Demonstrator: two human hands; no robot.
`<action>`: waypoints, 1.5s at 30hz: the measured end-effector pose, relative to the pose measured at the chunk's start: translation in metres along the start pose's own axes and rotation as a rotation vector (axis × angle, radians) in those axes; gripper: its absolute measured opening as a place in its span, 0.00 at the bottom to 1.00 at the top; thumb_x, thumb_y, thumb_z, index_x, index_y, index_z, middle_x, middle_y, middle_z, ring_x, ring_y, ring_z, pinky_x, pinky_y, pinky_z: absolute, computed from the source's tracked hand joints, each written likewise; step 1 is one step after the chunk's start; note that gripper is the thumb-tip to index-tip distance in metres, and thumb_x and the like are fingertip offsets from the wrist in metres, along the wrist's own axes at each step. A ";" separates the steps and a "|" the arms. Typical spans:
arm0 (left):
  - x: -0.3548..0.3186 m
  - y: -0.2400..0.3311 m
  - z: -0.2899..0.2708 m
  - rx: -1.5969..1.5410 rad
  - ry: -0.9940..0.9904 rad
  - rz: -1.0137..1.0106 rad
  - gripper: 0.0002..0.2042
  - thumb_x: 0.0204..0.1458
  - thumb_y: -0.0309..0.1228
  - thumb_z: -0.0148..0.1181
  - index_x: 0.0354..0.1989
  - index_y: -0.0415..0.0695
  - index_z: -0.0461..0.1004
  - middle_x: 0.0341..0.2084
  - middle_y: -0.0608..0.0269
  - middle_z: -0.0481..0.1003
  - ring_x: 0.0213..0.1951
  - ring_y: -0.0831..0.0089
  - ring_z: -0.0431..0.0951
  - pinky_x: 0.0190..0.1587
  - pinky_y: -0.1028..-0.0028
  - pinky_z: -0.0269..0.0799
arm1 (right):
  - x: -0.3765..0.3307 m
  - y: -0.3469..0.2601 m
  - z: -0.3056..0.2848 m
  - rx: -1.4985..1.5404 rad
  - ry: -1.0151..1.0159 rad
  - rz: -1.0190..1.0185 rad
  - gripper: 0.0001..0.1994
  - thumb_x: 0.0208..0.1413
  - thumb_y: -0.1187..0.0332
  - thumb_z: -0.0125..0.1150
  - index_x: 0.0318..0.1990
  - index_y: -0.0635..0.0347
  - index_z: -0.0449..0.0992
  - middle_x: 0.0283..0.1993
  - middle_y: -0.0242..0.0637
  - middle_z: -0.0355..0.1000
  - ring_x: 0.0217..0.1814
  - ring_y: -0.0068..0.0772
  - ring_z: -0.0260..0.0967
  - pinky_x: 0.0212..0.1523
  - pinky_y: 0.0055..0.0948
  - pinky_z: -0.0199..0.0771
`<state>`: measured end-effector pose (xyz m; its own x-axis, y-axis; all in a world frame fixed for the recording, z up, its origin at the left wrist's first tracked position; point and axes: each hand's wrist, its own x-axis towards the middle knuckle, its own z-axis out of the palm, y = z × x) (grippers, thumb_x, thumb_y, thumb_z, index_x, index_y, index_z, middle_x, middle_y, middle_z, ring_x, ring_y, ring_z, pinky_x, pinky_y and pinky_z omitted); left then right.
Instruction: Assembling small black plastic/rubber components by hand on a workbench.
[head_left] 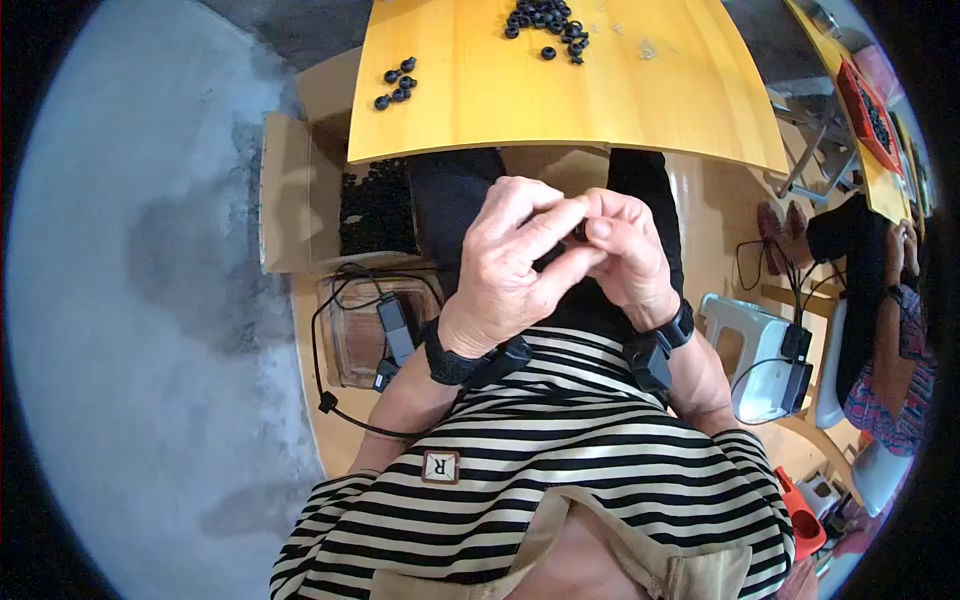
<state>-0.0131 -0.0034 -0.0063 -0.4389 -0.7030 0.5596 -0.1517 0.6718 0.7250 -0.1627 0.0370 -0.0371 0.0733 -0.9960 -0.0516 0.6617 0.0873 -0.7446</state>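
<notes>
Black-and-cream striped fabric shirt [560, 460] filled the lower view; bare left hand [510, 250] and bare right hand [635, 250] met above the lap, just short of a yellow wood-grain table [560, 115]. Small dark piece [580, 231], mostly hidden, sat between the hands; right thumb and forefinger were clamped on it, left fingers were bent in with tips close to the right ones, could not tell if they gripped it too. On the tabletop, a small cluster of black rounded pieces [406, 83] lay at left, a bigger heap of similar black pieces [543, 16] lay farther off, tiny clear bits [648, 49] to its right. Open brown cardboard box [285, 190] stood left of the legs, holding many small black parts [375, 215]. Black wrist devices were on both wrists. White plastic stool [765, 350] stood at right; beyond it, another person's hands [905, 248] were near a red tray [882, 153] of dark pieces
</notes>
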 end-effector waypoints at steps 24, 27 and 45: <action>-0.001 -0.004 -0.002 -0.040 -0.125 0.205 0.15 0.32 0.21 0.69 0.34 0.38 0.79 0.32 0.61 0.75 0.38 0.60 0.75 0.40 0.65 0.73 | 0.000 0.003 -0.017 0.120 -0.253 0.311 0.20 0.43 0.64 0.72 0.42 0.65 0.74 0.24 0.20 0.64 0.19 0.09 0.50 0.18 0.14 0.42; 0.000 -0.004 -0.002 -0.042 -0.159 0.177 0.16 0.33 0.22 0.70 0.35 0.38 0.79 0.34 0.61 0.75 0.39 0.60 0.75 0.41 0.65 0.73 | 0.001 0.007 -0.022 0.148 -0.278 0.277 0.19 0.44 0.65 0.71 0.42 0.65 0.74 0.25 0.20 0.64 0.19 0.10 0.50 0.18 0.14 0.43; -0.002 -0.010 -0.001 -0.051 -0.083 0.026 0.13 0.39 0.20 0.69 0.36 0.38 0.80 0.36 0.59 0.76 0.40 0.64 0.77 0.42 0.70 0.74 | 0.002 0.003 -0.009 0.260 -0.178 0.255 0.07 0.54 0.66 0.64 0.31 0.55 0.71 0.20 0.17 0.58 0.16 0.10 0.44 0.17 0.16 0.40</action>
<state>-0.0099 -0.0092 -0.0141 -0.5141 -0.6622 0.5452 -0.0949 0.6756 0.7311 -0.1670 0.0352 -0.0456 0.3722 -0.9247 -0.0798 0.7706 0.3558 -0.5287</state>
